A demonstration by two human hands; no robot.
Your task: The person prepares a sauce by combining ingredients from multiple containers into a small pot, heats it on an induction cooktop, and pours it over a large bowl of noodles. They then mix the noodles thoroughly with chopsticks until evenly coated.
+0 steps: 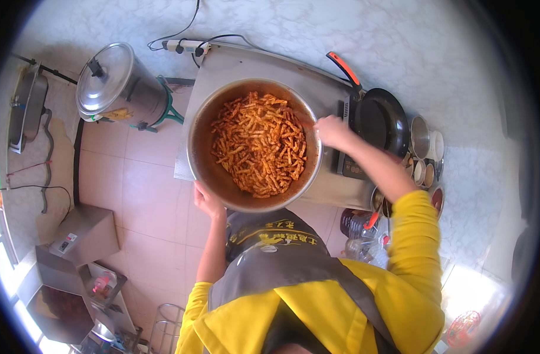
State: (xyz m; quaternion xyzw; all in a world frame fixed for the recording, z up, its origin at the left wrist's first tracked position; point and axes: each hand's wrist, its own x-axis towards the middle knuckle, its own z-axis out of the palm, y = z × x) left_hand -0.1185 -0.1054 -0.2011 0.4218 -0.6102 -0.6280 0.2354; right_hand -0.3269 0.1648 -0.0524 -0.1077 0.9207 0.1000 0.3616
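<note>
A large round stainless steel bowl [203, 132] rests partly on the steel worktop [239, 62], its near rim reaching out over my apron. Inside lies a heap of short food strips [261, 146], coated in an orange-red sauce. My left hand [209, 200] grips the bowl's rim at the lower left. Over the right rim, my right hand [335, 132] is closed and blurred by motion. It appears to grasp a reddish utensil [301, 117] that dips into the strips; its shape is too blurred to tell.
A black frying pan [380, 121] with an orange-and-black handle sits on an induction cooker [354, 168] at right. Small containers [422, 170] line the wall. A lidded steel pot [115, 84] stands on a green stand at left. A power strip [188, 46] lies behind the worktop.
</note>
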